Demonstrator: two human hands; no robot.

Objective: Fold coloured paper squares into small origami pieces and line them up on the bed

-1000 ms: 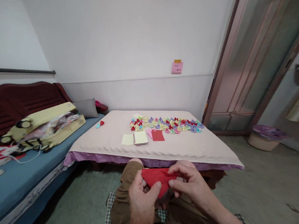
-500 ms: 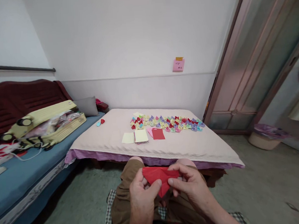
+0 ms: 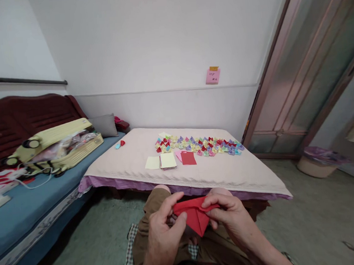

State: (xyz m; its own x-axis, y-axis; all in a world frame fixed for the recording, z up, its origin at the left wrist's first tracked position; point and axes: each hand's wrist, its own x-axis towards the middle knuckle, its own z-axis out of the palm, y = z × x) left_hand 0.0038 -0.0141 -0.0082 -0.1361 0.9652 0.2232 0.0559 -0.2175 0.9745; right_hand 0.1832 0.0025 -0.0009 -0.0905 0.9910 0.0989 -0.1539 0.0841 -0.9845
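Observation:
A folded red sheet of paper (image 3: pixel 196 218) is held between my hands above my lap, its lower end pointed and a crease down its middle. My left hand (image 3: pixel 167 223) grips its left side, thumb in front, index finger raised along the top corner. At the right end, my right hand (image 3: pixel 226 210) pinches the upper edge between thumb and fingers. On the table ahead lie a stack of pale yellow square paper (image 3: pixel 167 160), a single yellow sheet (image 3: pixel 152 163) and a red sheet (image 3: pixel 188 158) over a pink one.
Many small folded paper pieces (image 3: pixel 201 144) in several colours spread across the cloth-covered table (image 3: pixel 121 165). Two more pieces (image 3: pixel 120 144) sit at its left. An open yellow suitcase (image 3: pixel 64 147) rests on the blue-covered bench. A lined bin (image 3: pixel 318 162) stands at right.
The top edge of the red paper is now folded down into a band, and the centre crease shows. My left index finger has lifted; my right hand has closed on the right corner.

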